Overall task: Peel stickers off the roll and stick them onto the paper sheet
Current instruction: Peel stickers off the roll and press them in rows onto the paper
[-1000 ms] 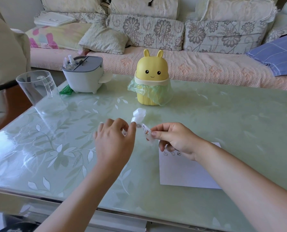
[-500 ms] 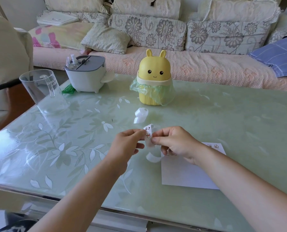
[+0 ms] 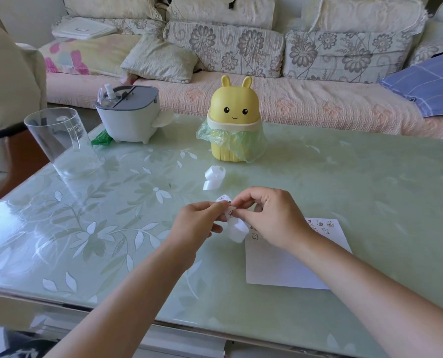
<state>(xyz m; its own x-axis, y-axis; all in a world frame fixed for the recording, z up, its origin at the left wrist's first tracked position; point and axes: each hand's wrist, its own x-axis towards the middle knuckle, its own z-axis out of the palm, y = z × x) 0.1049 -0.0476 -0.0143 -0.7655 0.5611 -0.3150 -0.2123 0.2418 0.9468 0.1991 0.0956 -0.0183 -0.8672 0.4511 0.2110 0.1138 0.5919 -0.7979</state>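
A white sticker roll strip (image 3: pixel 234 227) with small cartoon stickers hangs between my hands above the green table. My left hand (image 3: pixel 198 226) pinches the strip from the left. My right hand (image 3: pixel 269 218) pinches it at the top from the right, fingertips nearly meeting the left ones. The white paper sheet (image 3: pixel 287 264) lies on the table under and behind my right wrist, with several small stickers at its far edge. A curled piece of white backing strip (image 3: pixel 213 177) lies on the table beyond my hands.
A yellow bunny-shaped bin (image 3: pixel 234 122) with a green bag stands at the table's middle back. A grey-lidded white box (image 3: pixel 128 113) and a clear plastic cup (image 3: pixel 60 140) stand at the back left. A sofa runs behind the glass-topped table (image 3: pixel 86 215).
Both hands came together: the left hand moved right and took hold of the strip. The strip now hangs in a loop below the fingers, and the camera view shifted slightly.
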